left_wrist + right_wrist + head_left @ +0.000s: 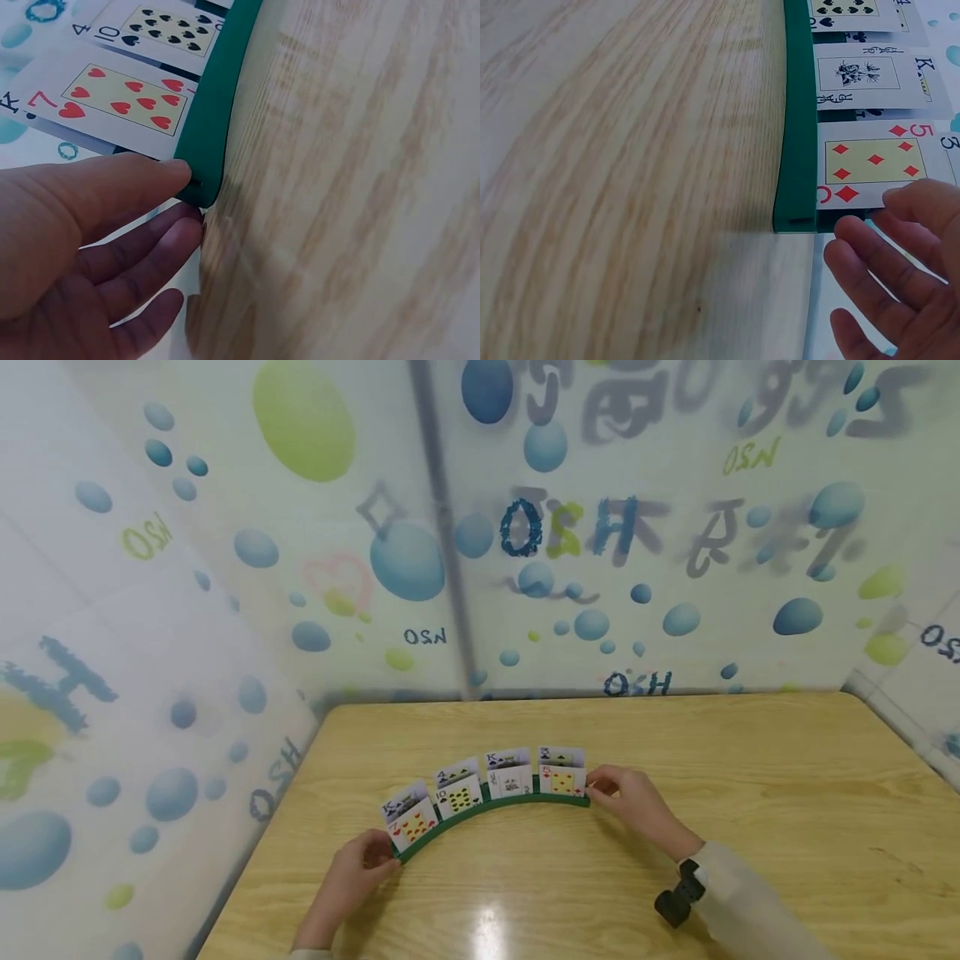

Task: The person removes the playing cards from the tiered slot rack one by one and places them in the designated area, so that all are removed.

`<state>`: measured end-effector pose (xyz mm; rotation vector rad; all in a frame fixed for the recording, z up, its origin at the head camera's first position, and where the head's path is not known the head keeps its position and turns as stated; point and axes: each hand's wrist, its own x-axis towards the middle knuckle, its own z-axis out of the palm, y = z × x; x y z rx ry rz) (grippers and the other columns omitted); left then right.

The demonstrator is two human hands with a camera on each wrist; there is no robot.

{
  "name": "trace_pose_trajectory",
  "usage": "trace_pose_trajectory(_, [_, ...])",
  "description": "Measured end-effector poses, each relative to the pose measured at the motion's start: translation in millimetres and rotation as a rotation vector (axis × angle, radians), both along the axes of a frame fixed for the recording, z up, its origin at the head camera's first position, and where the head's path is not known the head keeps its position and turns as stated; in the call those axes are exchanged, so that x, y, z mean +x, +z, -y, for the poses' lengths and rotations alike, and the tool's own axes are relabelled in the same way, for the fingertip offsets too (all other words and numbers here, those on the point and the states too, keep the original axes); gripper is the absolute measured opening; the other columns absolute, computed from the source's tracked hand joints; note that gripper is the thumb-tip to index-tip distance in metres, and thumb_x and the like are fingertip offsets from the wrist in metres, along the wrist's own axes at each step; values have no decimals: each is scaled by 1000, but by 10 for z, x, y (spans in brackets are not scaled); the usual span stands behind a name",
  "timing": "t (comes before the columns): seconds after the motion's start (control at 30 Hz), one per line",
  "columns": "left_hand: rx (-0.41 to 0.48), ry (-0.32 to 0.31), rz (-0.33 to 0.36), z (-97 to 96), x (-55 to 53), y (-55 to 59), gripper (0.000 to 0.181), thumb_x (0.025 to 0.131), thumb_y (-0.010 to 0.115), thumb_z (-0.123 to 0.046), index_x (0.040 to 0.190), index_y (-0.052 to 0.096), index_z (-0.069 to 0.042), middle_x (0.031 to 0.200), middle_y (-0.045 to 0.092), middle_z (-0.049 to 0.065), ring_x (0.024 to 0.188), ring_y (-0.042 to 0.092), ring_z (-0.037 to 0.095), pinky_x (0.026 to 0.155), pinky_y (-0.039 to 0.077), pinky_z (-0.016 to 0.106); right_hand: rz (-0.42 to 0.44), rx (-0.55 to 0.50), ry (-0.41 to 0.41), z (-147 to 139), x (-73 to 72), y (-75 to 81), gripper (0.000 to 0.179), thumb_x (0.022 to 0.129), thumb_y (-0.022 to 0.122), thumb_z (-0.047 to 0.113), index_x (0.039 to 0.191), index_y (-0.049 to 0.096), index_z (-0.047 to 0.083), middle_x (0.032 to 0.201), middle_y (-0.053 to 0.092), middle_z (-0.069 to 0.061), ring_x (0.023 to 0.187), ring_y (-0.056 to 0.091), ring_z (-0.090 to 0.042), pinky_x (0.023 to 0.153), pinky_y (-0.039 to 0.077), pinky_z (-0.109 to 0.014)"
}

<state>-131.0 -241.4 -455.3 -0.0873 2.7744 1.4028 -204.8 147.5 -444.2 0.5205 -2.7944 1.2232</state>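
Left grip [358, 870] pinching the green card holder [211, 112] (can't tell if right grip [633, 802] is), wood-grain desk [562, 877], wall [480, 481] covered in backwards "H2O" [567, 531].

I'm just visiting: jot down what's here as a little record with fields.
Surface: wooden table
Holder: green, curved card holder
Front row, left to right: seven of hearts, ten of spades, black-and-white picture card, five of diamonds
Back row: king, four, second king, three
Left hand: pinches the holder's left end
Right hand: at its right end; grip unclear
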Motion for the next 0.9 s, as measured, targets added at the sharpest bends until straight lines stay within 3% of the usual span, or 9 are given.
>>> trace_pose_trajectory(0.57, [0,9,21,14,-26,-18,26,75,72,1,97,59,4,84,61,6,77,58,17,69,50,30,17,26,11,60,-84,-6,4,82,68,9,81,64,7,78,63,2,71,55,-11,64,48,-28])
trace_pose_trajectory(0.9, [20,18,33,27,-40,-49,25,75,71,1,97,60,3,85,61,5,78,58,16,70,50,30,51,11,-2,39,-66,57,4,83,67,9,85,65,6,81,63,0,73,55,-13,64,48,-28])
